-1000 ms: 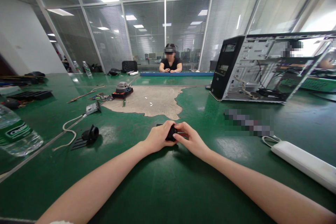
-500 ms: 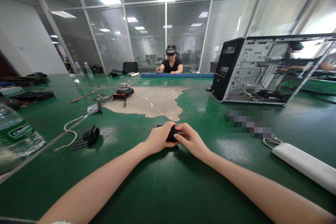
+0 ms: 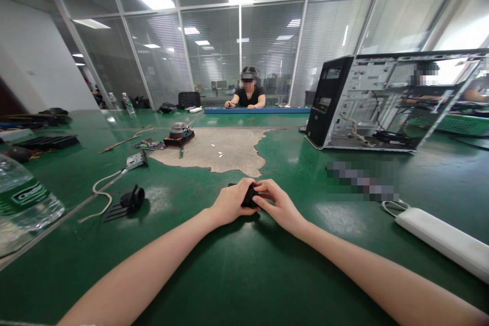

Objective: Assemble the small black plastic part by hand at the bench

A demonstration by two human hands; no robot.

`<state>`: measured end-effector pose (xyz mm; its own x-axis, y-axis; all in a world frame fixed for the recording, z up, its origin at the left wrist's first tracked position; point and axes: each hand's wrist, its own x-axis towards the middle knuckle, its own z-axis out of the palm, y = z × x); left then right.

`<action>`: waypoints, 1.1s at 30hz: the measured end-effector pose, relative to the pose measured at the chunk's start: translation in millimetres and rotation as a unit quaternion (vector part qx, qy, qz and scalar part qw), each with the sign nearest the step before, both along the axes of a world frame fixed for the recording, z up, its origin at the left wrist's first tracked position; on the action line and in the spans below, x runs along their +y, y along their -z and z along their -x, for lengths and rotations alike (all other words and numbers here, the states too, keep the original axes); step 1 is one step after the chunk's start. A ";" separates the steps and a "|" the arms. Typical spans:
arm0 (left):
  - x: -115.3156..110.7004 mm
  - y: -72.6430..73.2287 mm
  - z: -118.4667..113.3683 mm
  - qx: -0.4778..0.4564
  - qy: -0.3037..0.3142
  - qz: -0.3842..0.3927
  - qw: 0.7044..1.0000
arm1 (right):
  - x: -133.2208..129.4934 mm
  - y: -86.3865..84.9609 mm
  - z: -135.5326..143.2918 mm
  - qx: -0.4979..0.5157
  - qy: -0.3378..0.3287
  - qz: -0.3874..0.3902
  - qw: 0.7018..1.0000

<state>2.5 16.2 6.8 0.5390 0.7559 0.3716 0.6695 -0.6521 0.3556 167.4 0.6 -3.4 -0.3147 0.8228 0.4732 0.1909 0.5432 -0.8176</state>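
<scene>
Just above the green table (image 3: 237, 275), near the middle of the view, my left hand (image 3: 232, 202) is wrapped round a small black part (image 3: 249, 196). Its kind cannot be made out, since my fingers cover most of it. From the other side my right hand (image 3: 277, 204) pinches the right end of the same part between thumb and fingers. To the left of my hands lies a black plastic piece with a round end and slats (image 3: 132, 197). A grey metal bracket with a pale cable (image 3: 136, 160) rests behind it.
A water bottle (image 3: 28, 193) is at the left edge. An open computer case (image 3: 332, 102) stands at the right, with a white power strip (image 3: 439, 237) nearer me. A heat sink with a fan (image 3: 179, 133) sits beyond my hands. Across the table sits a person (image 3: 249, 96).
Both hands keep their hold on the black part with barely any movement. The view has shifted very slightly.
</scene>
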 end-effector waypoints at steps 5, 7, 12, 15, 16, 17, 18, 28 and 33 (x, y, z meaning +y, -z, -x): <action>0.6 0.7 0.4 0.004 0.001 -0.010 1.000 | 3.2 0.9 3.2 0.025 -0.003 0.081 0.996; 0.7 1.2 0.6 0.006 0.000 -0.008 1.000 | 2.4 -0.2 3.5 0.019 -0.015 0.114 0.993; 0.2 1.4 0.3 0.013 -0.004 0.000 1.000 | -4.3 -5.5 1.5 0.000 -0.026 0.082 0.996; -0.1 0.9 0.2 0.004 0.005 0.001 1.000 | -6.6 -6.2 1.1 -0.005 -0.002 0.009 1.000; -0.1 0.8 0.2 0.001 0.007 0.000 1.000 | -6.3 -5.6 1.3 -0.005 0.004 -0.003 1.000; -0.1 0.8 0.3 0.001 0.007 -0.001 1.000 | -5.5 -4.6 1.6 -0.002 0.007 -0.005 1.000; -0.1 0.9 0.5 0.002 0.006 -0.002 1.000 | -4.3 -3.3 2.0 0.003 0.009 0.004 1.000; 0.7 2.7 1.8 0.011 0.009 -0.017 1.000 | -3.0 -2.3 2.1 -0.003 -0.027 0.080 0.996; 0.6 2.0 2.5 0.009 0.007 -0.015 1.000 | -1.8 -0.7 3.0 -0.002 0.003 0.044 0.999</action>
